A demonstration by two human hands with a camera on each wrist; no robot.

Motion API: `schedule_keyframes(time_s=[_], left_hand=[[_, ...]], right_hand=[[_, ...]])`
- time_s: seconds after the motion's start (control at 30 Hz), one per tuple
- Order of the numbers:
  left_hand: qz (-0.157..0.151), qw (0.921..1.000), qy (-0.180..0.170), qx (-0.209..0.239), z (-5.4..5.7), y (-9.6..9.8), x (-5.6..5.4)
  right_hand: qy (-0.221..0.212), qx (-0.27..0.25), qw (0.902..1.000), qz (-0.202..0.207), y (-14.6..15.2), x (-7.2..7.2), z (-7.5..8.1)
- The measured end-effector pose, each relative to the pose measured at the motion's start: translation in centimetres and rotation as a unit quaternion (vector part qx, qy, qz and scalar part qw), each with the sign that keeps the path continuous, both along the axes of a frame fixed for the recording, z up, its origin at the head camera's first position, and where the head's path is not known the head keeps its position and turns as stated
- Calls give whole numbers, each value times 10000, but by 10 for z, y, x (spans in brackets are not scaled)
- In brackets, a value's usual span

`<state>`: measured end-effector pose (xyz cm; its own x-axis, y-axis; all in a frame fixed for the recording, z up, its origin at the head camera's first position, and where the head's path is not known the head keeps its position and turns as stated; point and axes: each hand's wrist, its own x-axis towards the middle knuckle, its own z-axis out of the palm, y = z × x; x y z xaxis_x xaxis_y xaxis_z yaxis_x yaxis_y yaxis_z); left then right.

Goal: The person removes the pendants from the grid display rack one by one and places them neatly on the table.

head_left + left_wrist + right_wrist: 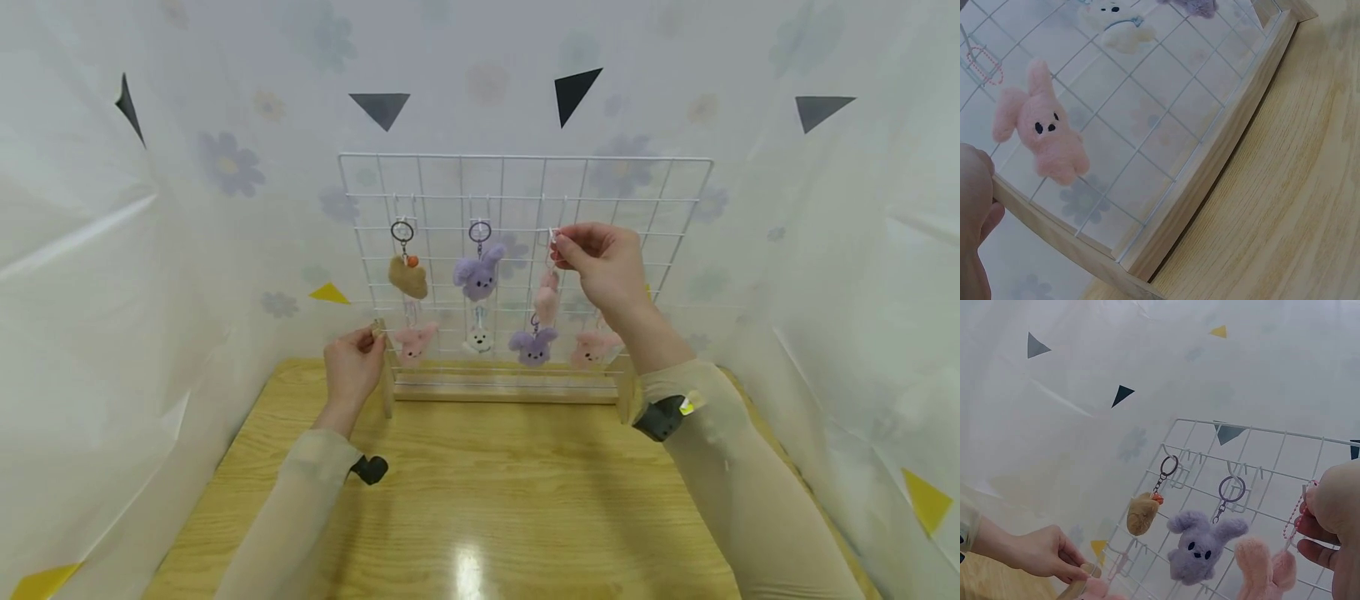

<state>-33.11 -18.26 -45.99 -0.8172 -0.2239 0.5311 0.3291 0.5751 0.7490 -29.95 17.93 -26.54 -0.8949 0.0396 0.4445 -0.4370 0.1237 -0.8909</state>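
Observation:
My right hand (pixel 611 267) pinches the pink bead chain (pixel 1291 524) of a pink plush keychain (pixel 547 302) at a hook in the upper row of a white wire grid rack (pixel 517 157). This plush hangs side-on in the head view; whether its chain sits on the hook, I cannot tell. With thumb and fingers, my left hand (pixel 352 367) grips the wooden side post (pixel 387 383) of the rack at its top. Closest to that hand, a pink rabbit plush (pixel 1047 128) hangs against the grid.
In the upper row hang a brown plush (pixel 408 277) and a purple plush (pixel 480 275). Lower down are a white plush (pixel 478 339), another purple plush (pixel 533 347) and a pink plush (pixel 592 350). The rack's wooden base (pixel 506 392) stands on the wooden table (pixel 480 483).

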Motion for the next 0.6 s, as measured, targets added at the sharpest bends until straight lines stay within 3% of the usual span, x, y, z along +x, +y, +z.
schedule_keyframes(time_s=[0.6], left_hand=[[29, 10000, -82, 22, 0, 0, -1]], right_hand=[[-46, 40, 9999, 108, 0, 13, 9]])
